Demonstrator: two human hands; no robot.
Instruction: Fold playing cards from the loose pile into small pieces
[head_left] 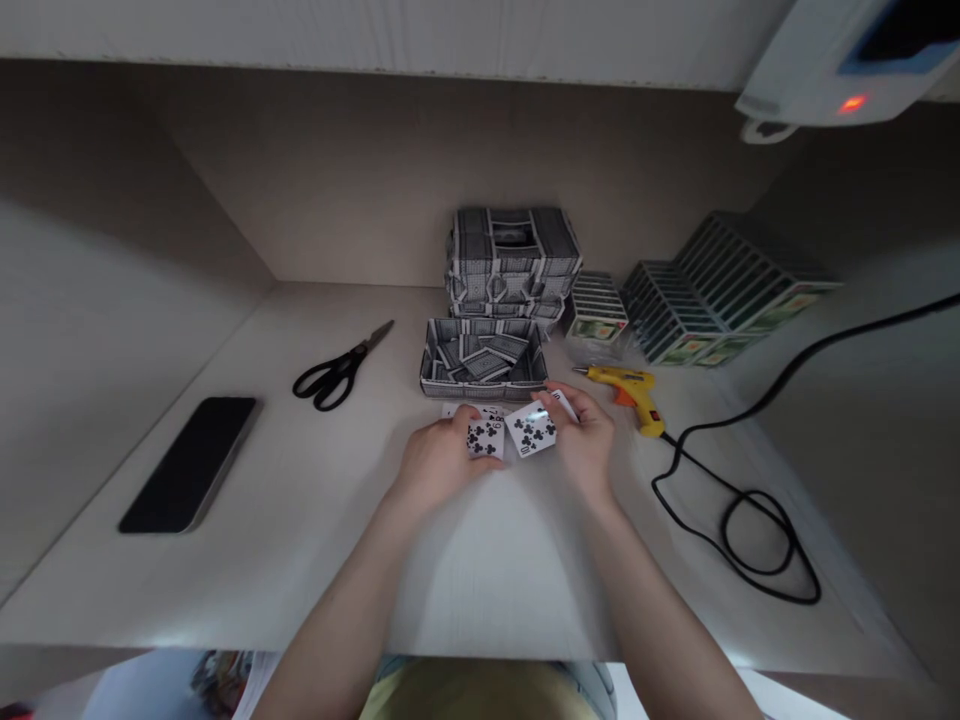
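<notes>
Left hand (442, 452): fingers closed, gripping fanned cards (486, 440), clubs facing up. Right hand (586, 435): thumb and fingers pinching a ten of clubs (531, 432), another card edge showing under the thumb. Both sets are sitting mid-desk, near each other, just in front of the card-built tray (484, 391).

Tray is holding loose grey-backed cards (487, 362) and blocking the straight path to the card-built stack (517, 265) behind it. Can't tell if the right fingertips are touching the tray's near corner.

Right side is crowding: yellow glue gun (636, 390) is lying just beside the right hand, its black cable (780, 601) looping over the desk (322, 570) and rising off right. Boxed packs (675, 310) are standing behind the gun, a smaller row (598, 310) beside the stack. Power strip (840, 70) is hanging top right, red light glowing.

Left side: scissors (343, 372) and phone (189, 465) are lying well apart from the hands.
</notes>
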